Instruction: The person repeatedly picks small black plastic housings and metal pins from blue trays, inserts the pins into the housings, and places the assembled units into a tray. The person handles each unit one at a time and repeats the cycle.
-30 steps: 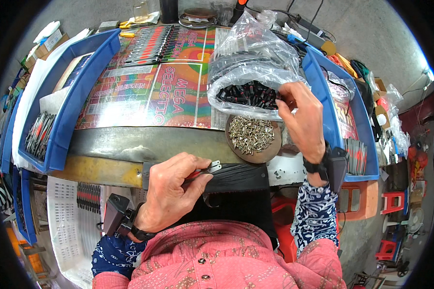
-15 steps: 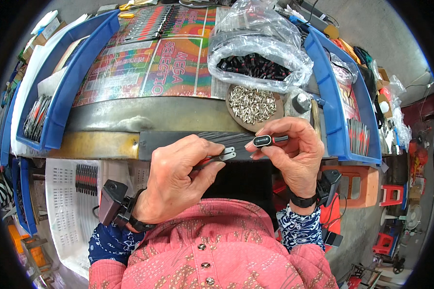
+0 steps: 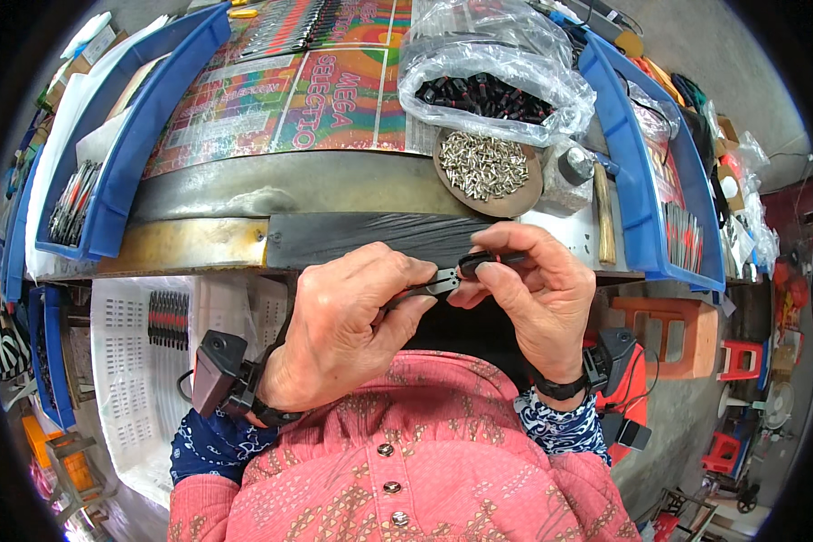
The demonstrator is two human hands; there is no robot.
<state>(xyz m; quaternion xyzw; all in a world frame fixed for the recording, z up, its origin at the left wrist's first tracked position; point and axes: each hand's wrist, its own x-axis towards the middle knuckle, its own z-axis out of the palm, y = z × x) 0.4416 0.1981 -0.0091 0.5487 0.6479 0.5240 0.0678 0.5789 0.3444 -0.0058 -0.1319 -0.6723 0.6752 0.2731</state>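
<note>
My left hand is closed, thumb and fingers pinching a slim black-and-red piece that ends in a flat silver metal tab with small holes. My right hand pinches a small black plastic part between thumb and fingers. The metal tab meets the black part in front of the bench edge; whether it enters the part cannot be made out. Beyond my right hand sits a round brown dish heaped with small silver metal pins. Behind it lies an open clear plastic bag of black-and-red parts.
Blue bins with slim black-and-red pieces flank the bench. More such pieces lie in rows at the back. A white perforated basket stands below left, an orange stool below right. A wooden handle lies near the dish.
My hands have come together, the metal tab now meeting the black part. The right hand has turned that part, so its oval end no longer faces up. The view has shifted slightly.
</note>
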